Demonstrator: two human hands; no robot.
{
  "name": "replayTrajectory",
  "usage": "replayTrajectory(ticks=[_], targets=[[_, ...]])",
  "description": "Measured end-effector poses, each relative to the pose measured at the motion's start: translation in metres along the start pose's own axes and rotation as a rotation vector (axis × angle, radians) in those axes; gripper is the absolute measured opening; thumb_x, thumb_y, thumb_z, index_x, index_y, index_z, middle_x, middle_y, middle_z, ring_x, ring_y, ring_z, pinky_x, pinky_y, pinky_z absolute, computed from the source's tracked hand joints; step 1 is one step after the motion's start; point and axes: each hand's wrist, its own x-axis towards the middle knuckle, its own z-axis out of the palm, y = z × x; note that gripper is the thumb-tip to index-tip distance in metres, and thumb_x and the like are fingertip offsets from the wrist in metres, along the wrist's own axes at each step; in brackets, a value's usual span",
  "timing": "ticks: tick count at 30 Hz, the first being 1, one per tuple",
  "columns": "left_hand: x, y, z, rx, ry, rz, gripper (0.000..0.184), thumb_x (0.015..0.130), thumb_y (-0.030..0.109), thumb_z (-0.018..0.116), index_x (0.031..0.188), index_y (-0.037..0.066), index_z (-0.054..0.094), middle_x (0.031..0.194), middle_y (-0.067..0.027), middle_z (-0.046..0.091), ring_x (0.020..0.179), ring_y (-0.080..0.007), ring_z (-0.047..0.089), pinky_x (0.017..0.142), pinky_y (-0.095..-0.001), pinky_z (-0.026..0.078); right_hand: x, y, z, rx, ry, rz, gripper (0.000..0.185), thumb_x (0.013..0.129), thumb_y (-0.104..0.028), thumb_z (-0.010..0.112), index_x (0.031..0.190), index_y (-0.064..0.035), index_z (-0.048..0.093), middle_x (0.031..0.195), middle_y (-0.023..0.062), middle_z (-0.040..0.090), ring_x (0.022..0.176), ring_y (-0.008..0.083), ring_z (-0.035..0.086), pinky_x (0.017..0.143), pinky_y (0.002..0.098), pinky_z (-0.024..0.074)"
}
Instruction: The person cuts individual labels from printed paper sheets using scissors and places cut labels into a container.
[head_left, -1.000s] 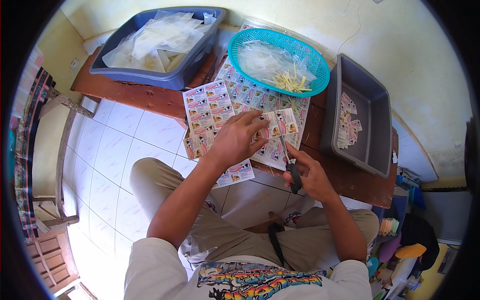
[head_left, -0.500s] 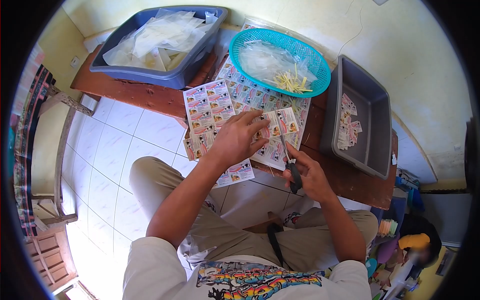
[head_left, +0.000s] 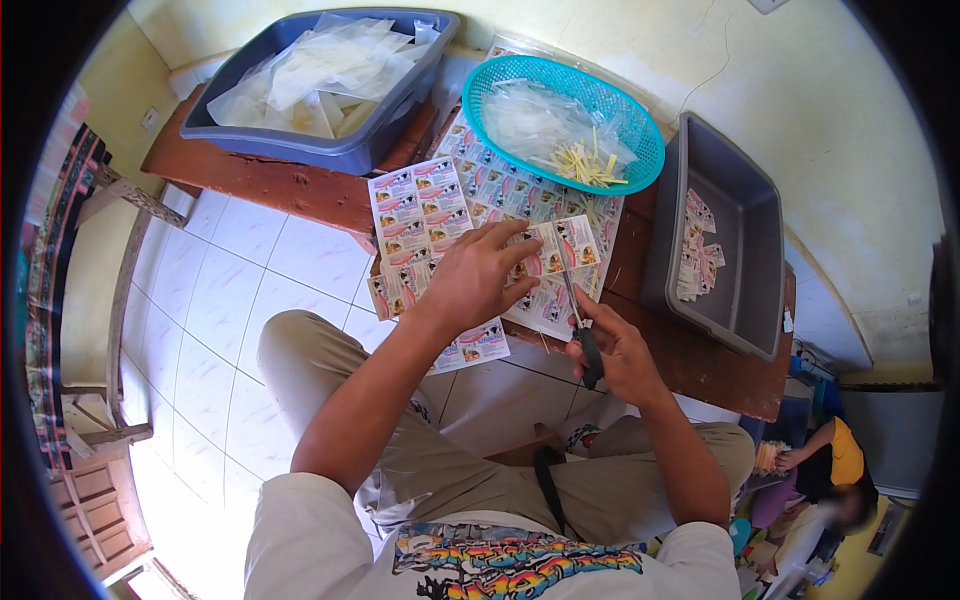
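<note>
My right hand [head_left: 622, 352] grips a pair of scissors [head_left: 588, 355] with black handles, its blades pointing up and away from me. The blades lie at a strip of printed labels [head_left: 577, 243], near the border of its right-hand label. My left hand [head_left: 475, 275] holds this strip from the left, fingers over it and thumb below; the fingers hide part of it. Beneath and left of that hand lies a printed label sheet [head_left: 418, 215] with several rows of small colored labels. Another piece of label sheet [head_left: 482, 345] shows under my left wrist.
On the brown wooden bench [head_left: 290, 185] stand a blue-grey tub [head_left: 365, 150] of clear plastic bags, a turquoise basket [head_left: 640, 130] with bags and yellowish paper strips, and a grey tub [head_left: 755, 270] holding cut labels. Another person [head_left: 845, 465] is at lower right.
My hands, the scissors and the strip look almost unmoved. At lower right, the other person has shifted, and an arm now reaches to a stack there.
</note>
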Motion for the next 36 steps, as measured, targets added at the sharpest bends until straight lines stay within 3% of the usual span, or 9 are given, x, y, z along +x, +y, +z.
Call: replayTrajectory(ticks=[27,36], targets=[[-0.0013,-0.0001,0.0022,0.002,-0.001,-0.004,0.046,0.089,0.030,0.083,0.130,0.013,0.071,0.144,-0.0130,0.065,0.128,-0.0381,0.065,0.107,-0.0493,0.054,-0.0013,-0.0014,0.0002,-0.032,-0.004,0.022,0.080,0.096,-0.010,0.079,0.166,-0.0097,0.039,0.124,0.0035,0.058,0.081,0.0068,0.058,0.066,0.0256,0.0542],[-0.0014,-0.0006,0.0014,-0.009,-0.024,-0.014,0.047,0.090,0.030,0.082,0.131,0.012,0.071,0.145,-0.0134,0.064,0.129,-0.0383,0.064,0.108,-0.0493,0.054,-0.0005,0.0018,0.0006,-0.032,-0.002,-0.002,0.080,0.097,-0.009,0.079,0.166,-0.0105,0.039,0.115,0.0020,0.055,0.077,0.0064,0.057,0.064,0.0253,0.0533]])
